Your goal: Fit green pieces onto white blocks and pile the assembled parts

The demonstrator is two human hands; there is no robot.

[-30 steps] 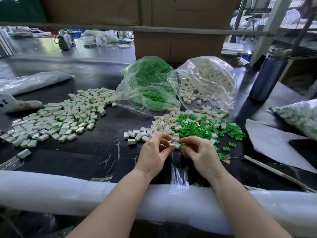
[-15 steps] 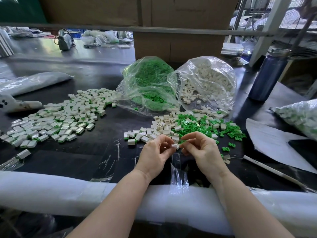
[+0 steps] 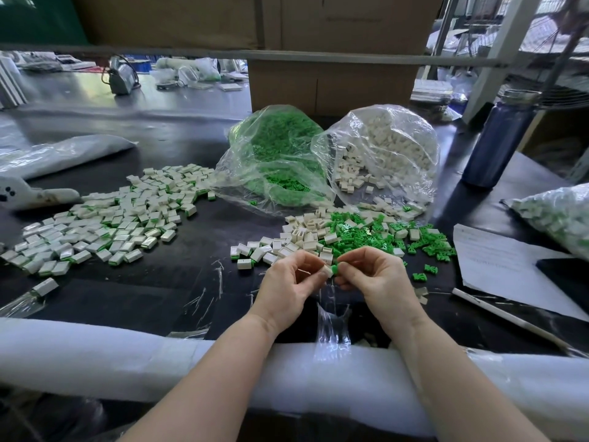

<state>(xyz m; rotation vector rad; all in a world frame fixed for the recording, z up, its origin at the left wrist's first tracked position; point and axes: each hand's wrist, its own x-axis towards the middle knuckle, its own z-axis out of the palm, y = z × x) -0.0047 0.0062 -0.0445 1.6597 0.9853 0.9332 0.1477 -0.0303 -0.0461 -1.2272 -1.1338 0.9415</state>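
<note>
Two bags [image 3: 325,161] behind; assembled pile [image 3: 105,218] left.

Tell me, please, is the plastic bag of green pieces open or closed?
Open: the bag of green pieces lies on its side, its mouth gaping toward the person, loose pieces visible inside.

A factory assembly workshop: bulk plastic bags of parts [image 3: 376,154] sit on a long black counter [image 3: 191,282], stacked cardboard cartons [image 3: 331,81] just behind the bags.
</note>
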